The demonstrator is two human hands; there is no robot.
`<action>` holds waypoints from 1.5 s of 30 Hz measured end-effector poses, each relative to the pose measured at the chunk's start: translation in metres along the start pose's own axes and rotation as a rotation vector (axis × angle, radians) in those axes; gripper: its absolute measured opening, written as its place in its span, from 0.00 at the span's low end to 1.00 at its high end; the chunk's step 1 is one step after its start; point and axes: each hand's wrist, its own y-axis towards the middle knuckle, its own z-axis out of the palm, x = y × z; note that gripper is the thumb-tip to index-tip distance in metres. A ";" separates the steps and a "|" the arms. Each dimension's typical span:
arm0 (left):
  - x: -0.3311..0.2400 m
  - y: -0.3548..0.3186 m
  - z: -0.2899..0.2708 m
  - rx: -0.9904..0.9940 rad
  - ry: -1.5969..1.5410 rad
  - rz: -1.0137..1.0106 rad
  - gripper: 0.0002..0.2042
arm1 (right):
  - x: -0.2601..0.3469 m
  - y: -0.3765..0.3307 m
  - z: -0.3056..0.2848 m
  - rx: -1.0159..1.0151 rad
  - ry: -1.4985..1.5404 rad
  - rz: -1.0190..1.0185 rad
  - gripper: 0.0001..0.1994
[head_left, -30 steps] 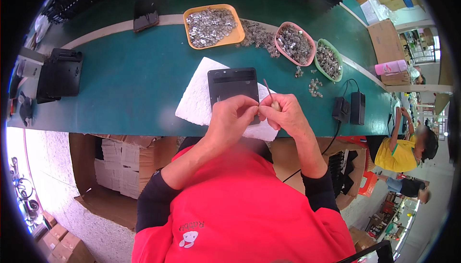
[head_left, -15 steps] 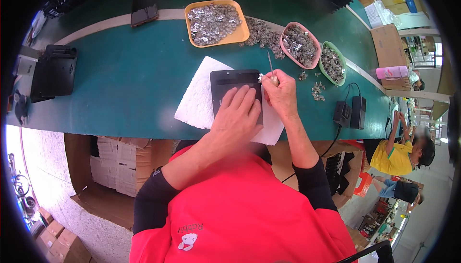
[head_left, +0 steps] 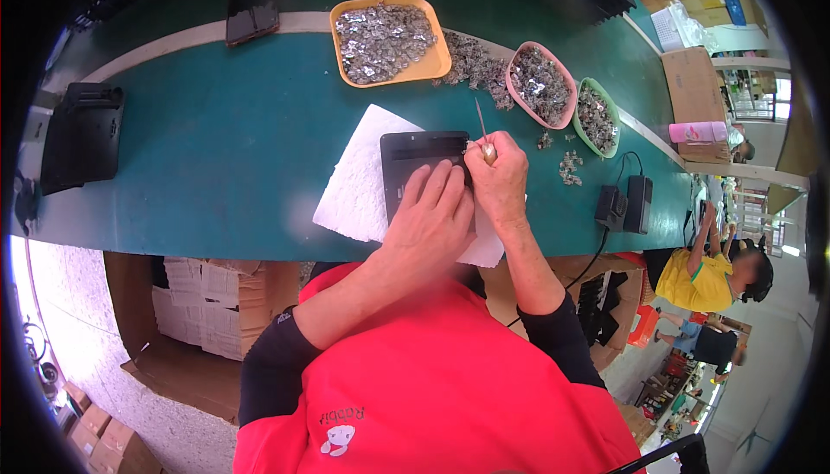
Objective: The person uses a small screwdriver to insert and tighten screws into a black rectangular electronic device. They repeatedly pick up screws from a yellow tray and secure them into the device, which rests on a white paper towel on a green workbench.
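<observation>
A black plastic panel (head_left: 424,147) with a slot along its far edge lies on a white foam sheet (head_left: 353,182). My left hand (head_left: 434,219) rests flat on the panel, fingers stretched out and slightly apart. At the panel's far right corner, my right hand (head_left: 500,176) is closed, thumb and forefinger pressed to the edge. It also holds an awl-like tool (head_left: 488,152) with a pale handle, its thin metal shaft pointing away from me. Whatever lies beneath those fingertips is mostly hidden; a small shiny bit shows there.
Small metal clips fill a yellow tray (head_left: 443,66), a pink basket (head_left: 571,111) and a green basket (head_left: 614,138), with loose clips (head_left: 571,167) nearby. Black chargers (head_left: 638,204) stand at right. Black panels lie far back (head_left: 252,14) and left (head_left: 85,135). Another person (head_left: 705,275) works at right.
My right fingers have closed over the panel's corner, where a small metal clip showed before. The tool has tilted slightly leftward. My left hand has shifted a little toward me on the panel.
</observation>
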 end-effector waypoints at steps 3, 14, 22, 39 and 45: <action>0.000 0.000 0.000 -0.014 -0.003 -0.001 0.20 | 0.000 -0.003 0.003 -0.024 -0.025 -0.007 0.08; 0.002 -0.004 0.002 0.043 0.008 -0.021 0.24 | -0.003 -0.006 0.005 0.009 -0.008 0.148 0.10; -0.001 -0.004 0.000 0.075 -0.050 -0.033 0.30 | -0.005 0.007 -0.008 0.194 0.162 0.322 0.11; 0.013 0.014 -0.025 -0.054 -0.044 -0.071 0.31 | 0.002 0.026 -0.027 0.447 0.353 0.364 0.07; 0.030 0.021 -0.043 0.104 0.085 -0.244 0.26 | 0.022 0.020 -0.026 0.480 0.279 0.164 0.10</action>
